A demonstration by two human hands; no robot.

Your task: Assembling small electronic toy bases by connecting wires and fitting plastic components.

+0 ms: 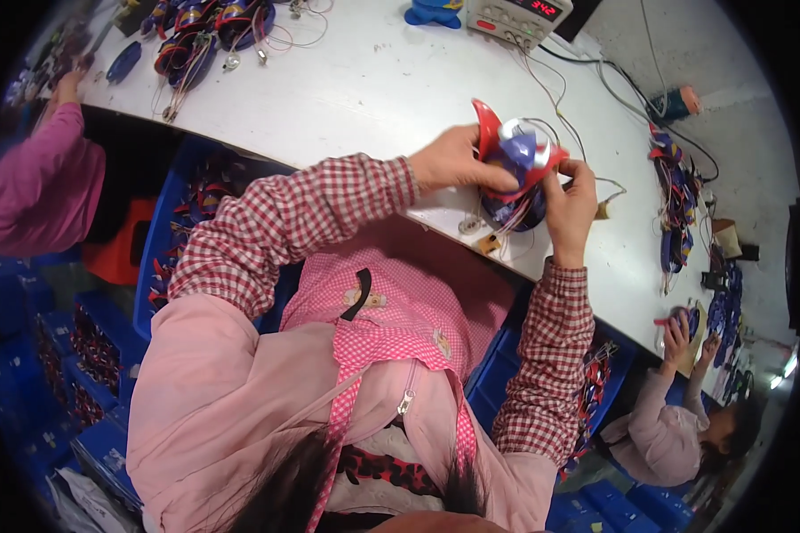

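Over the near edge of the white table [373, 89], a red, purple and white plastic toy part [522, 149] with a pointed red horn is between my two hands. My left hand [460, 163] grips its left side, thumb across the front. On its right side, my right hand [571, 202] pinches the red edge between thumb and fingers. Directly below, a dark purple toy shell [517, 213] lies on the table, partly hidden by the held part. Thin wires run from it to a small brown circuit board [489, 243] and a small round piece [469, 226].
At the far edge stands a power supply [517, 19], its cables reaching toward my hands. Beside it is a blue figure [434, 12]. Wired toy parts are piled at far left [196, 40] and right [676, 209]. Blue crates [156, 240] flank me. Co-workers sit left [40, 182] and right [662, 435].
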